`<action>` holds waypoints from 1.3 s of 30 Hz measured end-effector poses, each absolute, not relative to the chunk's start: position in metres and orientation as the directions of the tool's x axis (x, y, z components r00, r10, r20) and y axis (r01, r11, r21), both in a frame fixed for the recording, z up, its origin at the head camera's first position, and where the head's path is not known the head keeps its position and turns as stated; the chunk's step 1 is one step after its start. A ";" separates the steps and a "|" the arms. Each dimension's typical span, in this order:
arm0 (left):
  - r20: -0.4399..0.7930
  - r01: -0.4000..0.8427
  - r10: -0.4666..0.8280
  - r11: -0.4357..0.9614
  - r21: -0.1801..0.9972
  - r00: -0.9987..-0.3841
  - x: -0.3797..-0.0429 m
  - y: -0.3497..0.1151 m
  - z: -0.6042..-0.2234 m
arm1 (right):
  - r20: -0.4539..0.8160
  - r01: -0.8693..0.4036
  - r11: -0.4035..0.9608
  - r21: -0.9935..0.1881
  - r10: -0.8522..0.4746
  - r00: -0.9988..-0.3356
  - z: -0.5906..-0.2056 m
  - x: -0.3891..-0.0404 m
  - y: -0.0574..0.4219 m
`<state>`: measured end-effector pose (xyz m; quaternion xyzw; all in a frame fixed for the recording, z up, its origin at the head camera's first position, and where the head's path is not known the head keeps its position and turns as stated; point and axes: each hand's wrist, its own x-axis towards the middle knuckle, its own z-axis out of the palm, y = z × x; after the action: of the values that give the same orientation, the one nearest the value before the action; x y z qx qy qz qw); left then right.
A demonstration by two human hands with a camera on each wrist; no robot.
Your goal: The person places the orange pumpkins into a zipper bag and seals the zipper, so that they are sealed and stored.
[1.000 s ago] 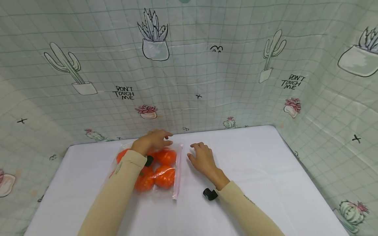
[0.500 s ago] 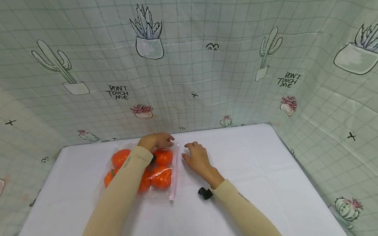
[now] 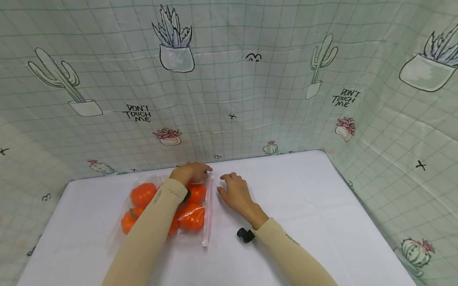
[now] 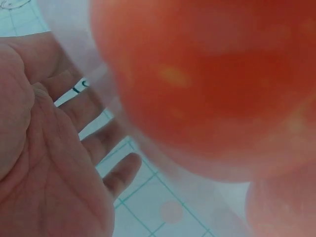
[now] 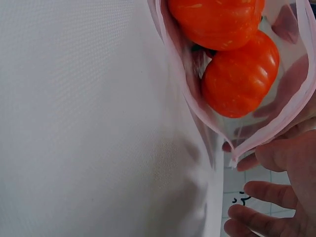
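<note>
A see-through zip bag (image 3: 189, 239) with a pink zip strip (image 3: 208, 214) lies left of the table's middle. Several orange-red, ribbed tomatoes (image 3: 192, 217) fill it, one showing a green stem. My left hand (image 3: 193, 171) reaches over the bag and pinches its far right corner. The left wrist view shows the palm (image 4: 59, 168) beside a blurred tomato (image 4: 197, 89), the fingers partly behind the film. In the right wrist view the bag's mouth (image 5: 173, 59) gapes. My right hand (image 3: 234, 192) holds nothing, its fingers relaxed close to the zip strip.
The white table (image 3: 293, 206) ends at a grid-patterned curtain (image 3: 222, 87) printed with cactus drawings, which runs along the back and sides. A black wrist camera (image 3: 245, 235) sits by the right cuff; the left forearm (image 3: 146, 234) crosses the bag and hides some tomatoes.
My left hand has moved to the bag's far right corner and its fingers have curled in. The head view has turned slightly right. My right hand stays beside the zip strip.
</note>
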<state>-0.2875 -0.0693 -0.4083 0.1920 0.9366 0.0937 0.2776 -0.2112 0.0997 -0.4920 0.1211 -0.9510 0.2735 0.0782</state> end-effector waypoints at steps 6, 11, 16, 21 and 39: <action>-0.396 0.372 0.464 0.882 0.288 -0.793 -0.286 -0.071 -0.409 | 0.216 -0.278 0.822 -0.497 -0.193 -0.957 -0.492 -0.211 0.096; -0.353 0.405 0.488 0.869 0.285 -0.798 -0.287 -0.072 -0.410 | 0.233 -0.292 0.814 -0.501 -0.198 -0.952 -0.490 -0.212 0.094; -0.304 0.411 0.493 0.862 0.296 -0.815 -0.285 -0.075 -0.409 | 0.237 -0.299 0.796 -0.527 -0.200 -0.951 -0.491 -0.213 0.090; -0.264 0.425 0.510 0.847 0.320 -0.818 -0.286 -0.079 -0.408 | 0.236 -0.299 0.764 -0.571 -0.196 -0.952 -0.490 -0.215 0.085; -0.182 0.493 0.562 0.810 0.318 -0.807 -0.280 -0.086 -0.404 | 0.277 -0.304 0.734 -0.607 -0.162 -0.947 -0.484 -0.223 0.071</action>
<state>-0.2803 -0.0856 -0.4036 0.2800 0.9417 0.1285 0.1351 -0.2233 0.0707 -0.4845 0.1259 -0.9255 0.3420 0.1033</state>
